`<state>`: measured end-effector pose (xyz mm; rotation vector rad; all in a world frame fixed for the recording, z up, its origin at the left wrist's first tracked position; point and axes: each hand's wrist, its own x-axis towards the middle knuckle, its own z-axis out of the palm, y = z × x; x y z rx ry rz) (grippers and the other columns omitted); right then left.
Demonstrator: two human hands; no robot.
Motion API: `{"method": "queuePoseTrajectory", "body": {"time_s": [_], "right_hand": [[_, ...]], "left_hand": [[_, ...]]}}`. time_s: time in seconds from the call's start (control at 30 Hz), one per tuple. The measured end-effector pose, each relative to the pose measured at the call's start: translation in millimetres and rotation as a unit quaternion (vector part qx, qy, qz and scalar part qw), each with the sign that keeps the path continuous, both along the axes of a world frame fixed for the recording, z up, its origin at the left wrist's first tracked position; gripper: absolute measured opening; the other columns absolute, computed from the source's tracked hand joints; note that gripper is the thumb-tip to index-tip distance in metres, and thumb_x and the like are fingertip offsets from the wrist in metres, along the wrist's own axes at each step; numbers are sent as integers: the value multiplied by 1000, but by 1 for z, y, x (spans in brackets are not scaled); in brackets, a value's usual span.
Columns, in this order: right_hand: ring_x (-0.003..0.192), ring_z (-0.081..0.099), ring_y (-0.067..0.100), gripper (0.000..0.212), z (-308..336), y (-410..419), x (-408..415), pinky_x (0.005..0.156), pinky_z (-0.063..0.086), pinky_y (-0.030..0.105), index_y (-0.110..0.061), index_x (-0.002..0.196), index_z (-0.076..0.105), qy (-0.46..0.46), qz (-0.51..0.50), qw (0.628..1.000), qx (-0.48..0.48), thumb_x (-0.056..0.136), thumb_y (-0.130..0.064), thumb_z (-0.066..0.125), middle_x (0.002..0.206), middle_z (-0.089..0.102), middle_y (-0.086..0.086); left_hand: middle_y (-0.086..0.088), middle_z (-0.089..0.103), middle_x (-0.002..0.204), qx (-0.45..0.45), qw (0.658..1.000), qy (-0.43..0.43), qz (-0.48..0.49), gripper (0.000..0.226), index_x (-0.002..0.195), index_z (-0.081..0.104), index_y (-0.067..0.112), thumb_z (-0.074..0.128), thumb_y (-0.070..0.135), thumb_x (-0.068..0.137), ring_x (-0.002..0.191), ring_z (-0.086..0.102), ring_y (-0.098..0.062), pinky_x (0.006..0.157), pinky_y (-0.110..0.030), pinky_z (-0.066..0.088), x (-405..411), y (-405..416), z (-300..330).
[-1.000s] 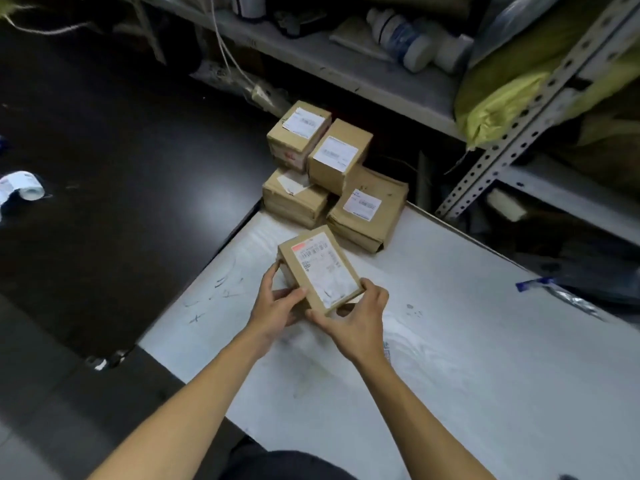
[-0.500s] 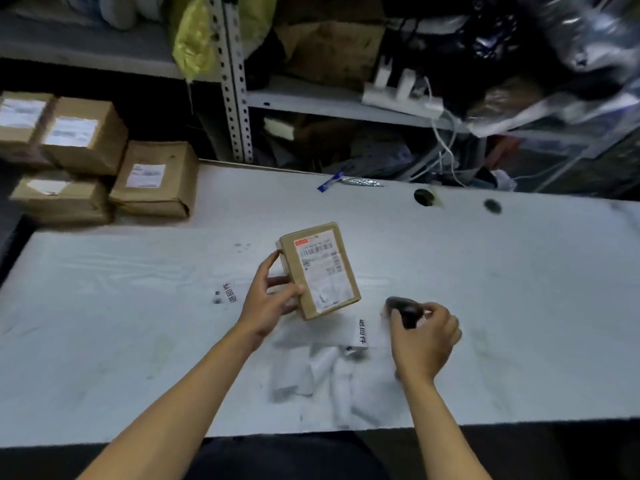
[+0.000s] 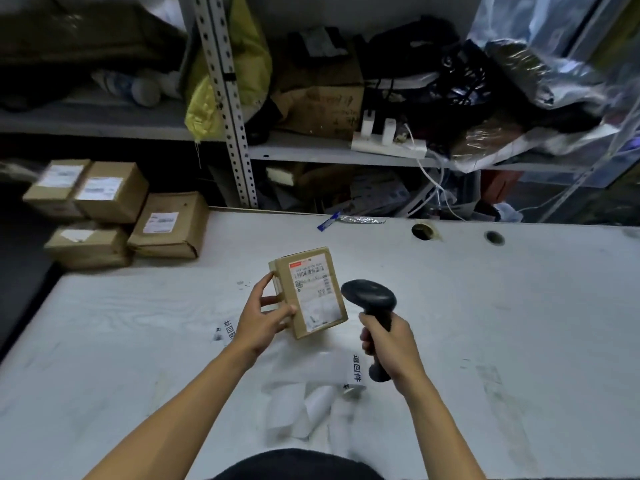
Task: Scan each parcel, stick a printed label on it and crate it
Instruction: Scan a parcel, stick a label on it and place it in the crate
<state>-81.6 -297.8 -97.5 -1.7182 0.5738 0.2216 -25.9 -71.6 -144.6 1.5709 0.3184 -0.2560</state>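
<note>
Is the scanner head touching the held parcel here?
Apart. The head view shows pale table between the barcode scanner in the right hand and the parcel in the left hand.

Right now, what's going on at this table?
A person is scanning a parcel. The left hand holds a small labelled box tilted up above the table, label facing the camera. The right hand grips a black scanner, its head right beside the box. Four more boxes sit stacked at the table's far left corner. Loose label strips lie near the front edge.
</note>
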Motion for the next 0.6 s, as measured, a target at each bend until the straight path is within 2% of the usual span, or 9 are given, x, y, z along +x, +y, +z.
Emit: {"method": "queuePoseTrajectory", "body": {"time_s": [0.13, 0.3, 0.47, 0.6], "right_hand": [[55, 57, 13, 24, 44, 31, 9, 56, 46, 29, -8, 76, 61, -40, 102, 994, -16, 90, -28, 64, 63, 63, 2], [52, 55, 12, 24, 60, 44, 16, 52, 44, 32, -9, 74, 62, -29, 96, 994, -46, 89, -29, 62, 61, 64, 1], [52, 54, 13, 25, 62, 41, 16, 55, 45, 33, -7, 74, 62, -24, 100, 994, -35, 89, -27, 62, 60, 63, 2], [53, 55, 14, 26, 57, 34, 12, 56, 46, 35, -5, 76, 62, -19, 86, 996, -34, 89, -28, 62, 62, 64, 3]], "left_hand": [[-8, 56, 131, 21, 999, 3, 32, 78, 149, 38, 43, 74, 11, 88, 115, 59, -24, 73, -31, 61, 8, 14, -4], [-7, 53, 134, 42, 998, -5, 50, 76, 149, 37, 43, 74, 13, 89, 113, 58, -23, 78, -34, 61, 11, 18, -9], [-6, 54, 134, 57, 997, -3, 52, 76, 147, 37, 47, 74, 16, 89, 104, 60, -11, 82, -37, 60, 13, 19, -14], [-7, 53, 136, 56, 997, 9, 49, 75, 148, 37, 47, 74, 17, 90, 112, 60, -23, 87, -44, 60, 14, 15, -19]]}}
